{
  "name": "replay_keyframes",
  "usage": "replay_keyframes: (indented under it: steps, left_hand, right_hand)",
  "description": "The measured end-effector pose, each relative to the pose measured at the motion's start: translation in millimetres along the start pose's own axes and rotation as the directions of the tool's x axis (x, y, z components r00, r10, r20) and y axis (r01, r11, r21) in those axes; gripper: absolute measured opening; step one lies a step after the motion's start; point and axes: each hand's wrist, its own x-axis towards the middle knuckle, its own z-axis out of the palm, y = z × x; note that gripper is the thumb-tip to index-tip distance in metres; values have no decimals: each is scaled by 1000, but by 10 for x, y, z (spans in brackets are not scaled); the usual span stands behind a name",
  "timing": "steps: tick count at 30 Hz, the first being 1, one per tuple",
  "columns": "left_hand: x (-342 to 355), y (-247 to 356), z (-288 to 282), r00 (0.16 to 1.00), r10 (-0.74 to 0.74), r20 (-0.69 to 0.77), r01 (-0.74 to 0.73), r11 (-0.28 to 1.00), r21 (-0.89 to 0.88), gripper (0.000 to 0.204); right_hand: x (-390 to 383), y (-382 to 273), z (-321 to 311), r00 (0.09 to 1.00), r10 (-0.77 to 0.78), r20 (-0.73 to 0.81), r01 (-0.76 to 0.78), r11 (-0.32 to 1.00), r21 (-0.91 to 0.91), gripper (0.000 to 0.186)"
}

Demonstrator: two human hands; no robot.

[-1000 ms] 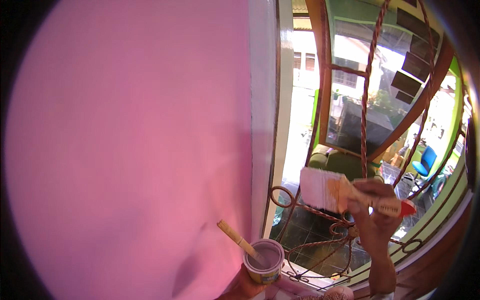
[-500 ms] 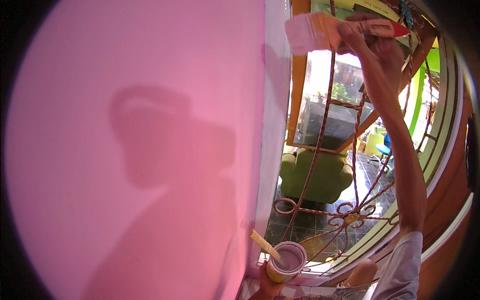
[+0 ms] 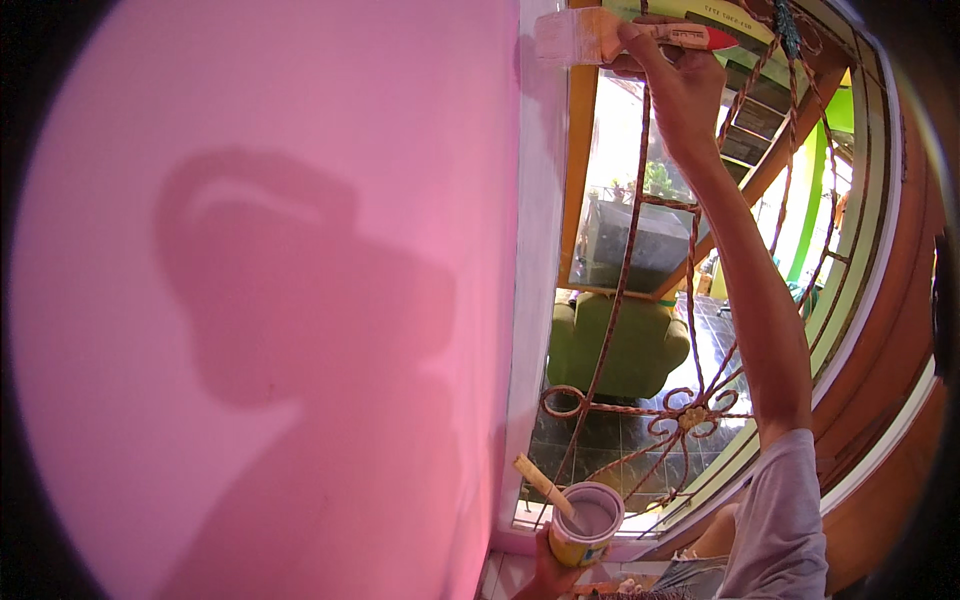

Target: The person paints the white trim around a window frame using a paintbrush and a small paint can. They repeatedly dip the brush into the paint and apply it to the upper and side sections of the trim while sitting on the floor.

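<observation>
High up, my right hand (image 3: 685,90) is closed around the handle of a wide paintbrush (image 3: 575,38). Its handle ends in red, and pale paint coats the bristles. The bristle tips reach the white strip (image 3: 538,200) between the pink wall and the window; whether they press on it I cannot tell. Low in the picture, my left hand (image 3: 550,572) grips a small yellow paint can (image 3: 575,550) from the side, its fingers partly hidden. Pale pinkish paint shows inside the can, and a flat wooden stick (image 3: 542,483) leans out over its rim.
The pink wall (image 3: 300,480) fills the left side and carries a large shadow. Behind my right arm stands a twisted metal window grille (image 3: 625,250). Through it appear a wood-framed pane (image 3: 575,190), a green armchair (image 3: 615,345) and dark floor tiles.
My right hand and the paintbrush have moved left and slightly up, bringing the bristles over the white strip. The shadow has shifted left. My left hand still holds the paint can.
</observation>
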Motion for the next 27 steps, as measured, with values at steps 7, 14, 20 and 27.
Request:
replay_keyframes:
  steps: [7, 14, 20, 27]
  left_hand:
    - [-84, -33, 162, 981, 133, -144, -53, 888, 457, 74]
    - [18, 11, -170, 991, -17, -131, 22, 999, 37, 75]
    - [14, -6, -191, 991, -37, -128, 31, 998, -53, 69]
    - [59, 5, -488, 971, -70, 227, 133, 953, -274, 71]
  right_hand:
    - [-101, 58, 86, 1000, 26, -2, -26, 999, 29, 40]
    - [-158, 99, 165, 1000, 12, 10, -11, 1000, -20, 39]
    - [-242, 100, 203, 1000, 4, -24, -6, 999, -47, 40]
    - [-252, -106, 261, 988, -153, -35, 142, 967, -211, 37]
